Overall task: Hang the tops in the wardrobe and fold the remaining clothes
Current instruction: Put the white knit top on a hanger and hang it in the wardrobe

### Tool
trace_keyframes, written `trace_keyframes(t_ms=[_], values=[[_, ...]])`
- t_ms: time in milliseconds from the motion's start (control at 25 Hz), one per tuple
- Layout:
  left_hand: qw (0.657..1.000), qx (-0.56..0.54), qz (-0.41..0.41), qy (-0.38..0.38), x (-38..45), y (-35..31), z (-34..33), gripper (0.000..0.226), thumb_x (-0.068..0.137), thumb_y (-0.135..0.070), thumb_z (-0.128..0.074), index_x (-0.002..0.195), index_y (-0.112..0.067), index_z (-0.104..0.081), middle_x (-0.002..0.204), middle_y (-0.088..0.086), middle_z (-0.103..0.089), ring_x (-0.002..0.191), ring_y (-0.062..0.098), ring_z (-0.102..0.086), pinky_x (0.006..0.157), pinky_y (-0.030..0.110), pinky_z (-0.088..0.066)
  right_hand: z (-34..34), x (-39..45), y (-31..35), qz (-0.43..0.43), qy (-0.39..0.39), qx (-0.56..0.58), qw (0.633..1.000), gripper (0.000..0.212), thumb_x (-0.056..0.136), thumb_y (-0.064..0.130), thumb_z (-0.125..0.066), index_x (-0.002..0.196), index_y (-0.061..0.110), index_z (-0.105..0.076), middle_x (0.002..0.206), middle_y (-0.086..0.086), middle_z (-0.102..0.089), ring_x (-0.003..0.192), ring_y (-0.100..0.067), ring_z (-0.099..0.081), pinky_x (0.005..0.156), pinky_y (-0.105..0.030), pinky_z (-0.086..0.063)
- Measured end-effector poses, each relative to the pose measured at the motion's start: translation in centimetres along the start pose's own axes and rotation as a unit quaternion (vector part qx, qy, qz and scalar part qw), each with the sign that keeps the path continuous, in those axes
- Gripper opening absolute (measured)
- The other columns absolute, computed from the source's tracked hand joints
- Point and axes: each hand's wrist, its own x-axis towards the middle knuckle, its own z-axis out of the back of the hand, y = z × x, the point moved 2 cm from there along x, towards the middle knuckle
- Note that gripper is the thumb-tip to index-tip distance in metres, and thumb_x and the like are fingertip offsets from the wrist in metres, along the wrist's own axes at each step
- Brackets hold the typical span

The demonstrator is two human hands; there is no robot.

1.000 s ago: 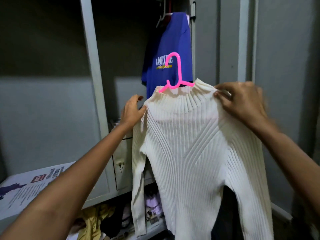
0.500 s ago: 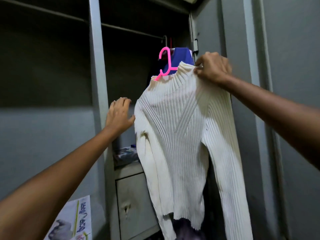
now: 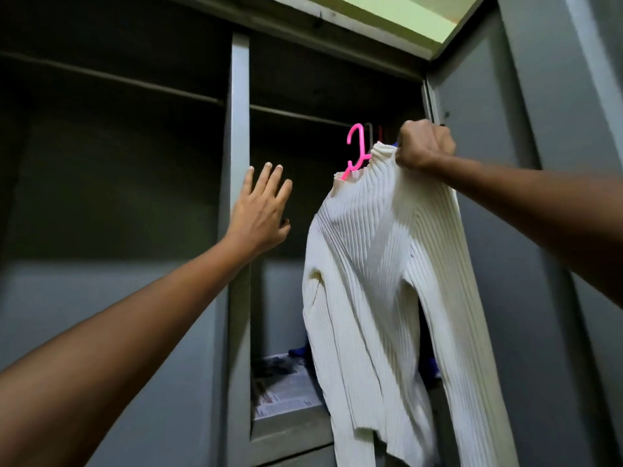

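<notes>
A cream ribbed sweater (image 3: 377, 274) hangs from a pink hanger (image 3: 356, 150) whose hook pokes out of the collar. My right hand (image 3: 424, 147) grips the collar and hanger shoulder, lifting it high inside the right wardrobe bay, just under the hanging rail (image 3: 300, 116). My left hand (image 3: 261, 210) is held up with fingers spread, apart from the sweater, in front of the grey centre post (image 3: 238, 106). A blue top behind the sweater shows only as a sliver (image 3: 428, 362).
The wardrobe's open grey door (image 3: 499, 230) stands on the right. A shelf lined with newspaper (image 3: 283, 389) sits low in the right bay. The left bay is dark with a rail (image 3: 111, 77) across it.
My right hand has raised the sweater and hanger up toward the rail. My left hand let go of the sweater's shoulder and now hovers spread beside it. The view tilted upward.
</notes>
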Motion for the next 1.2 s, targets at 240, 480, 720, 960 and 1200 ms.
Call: trace_keyframes(t_ms=[240,480,720,960,1200], values=[[0.995,0.047,0.087,-0.025,0.9,0.3,-0.7,0.075,0.091,-0.052,-0.039,0.15,-0.013,-0.011,0.157,0.016,0.003,0.145,0.03,0.006,0.117,0.049,0.002,-3.6,5.5,-0.4,-0.026,-0.046,0.031,0.998,0.017,0.086,0.001,-0.051,0.098,0.001,-0.064,0.1,-0.021,-0.065,0.096,-0.035,-0.062,0.071,-0.033,-0.043],[0.99,0.048,0.125,-0.049,0.8,0.4,-0.9,0.075,0.091,-0.052,-0.04,0.149,-0.012,-0.016,0.156,0.018,0.009,0.145,0.031,0.009,0.116,0.046,0.003,-7.4,8.3,0.4,-0.03,-0.042,0.064,0.997,0.021,0.086,0.003,-0.052,0.102,0.004,-0.065,0.106,-0.019,-0.065,0.101,-0.034,-0.062,0.073,-0.032,-0.044],[0.985,0.034,0.151,-0.072,0.9,0.7,-1.5,0.075,0.087,-0.051,-0.047,0.147,-0.01,-0.026,0.156,0.02,0.002,0.145,0.032,0.002,0.116,0.045,0.0,-10.8,9.6,2.3,-0.016,-0.031,0.067,0.997,0.019,0.087,-0.001,-0.049,0.097,0.004,-0.064,0.101,-0.015,-0.066,0.096,-0.031,-0.063,0.068,-0.03,-0.041],[0.983,0.061,0.15,-0.084,0.9,0.7,-2.0,0.063,0.085,-0.049,-0.051,0.129,-0.005,-0.046,0.156,0.022,-0.006,0.145,0.034,-0.006,0.116,0.047,-0.007,-12.0,9.8,1.0,-0.037,-0.065,0.066,0.995,0.019,0.087,-0.002,-0.049,0.097,0.001,-0.064,0.103,-0.019,-0.065,0.098,-0.035,-0.062,0.069,-0.031,-0.039],[0.982,0.071,0.15,-0.094,0.9,1.0,-2.4,0.052,0.082,-0.048,-0.055,0.107,-0.003,-0.055,0.154,0.024,-0.011,0.144,0.036,-0.01,0.115,0.048,-0.01,-12.1,11.7,1.2,-0.055,-0.072,0.088,0.992,0.019,0.087,-0.004,-0.049,0.096,0.004,-0.063,0.103,-0.017,-0.065,0.098,-0.033,-0.062,0.069,-0.031,-0.04]])
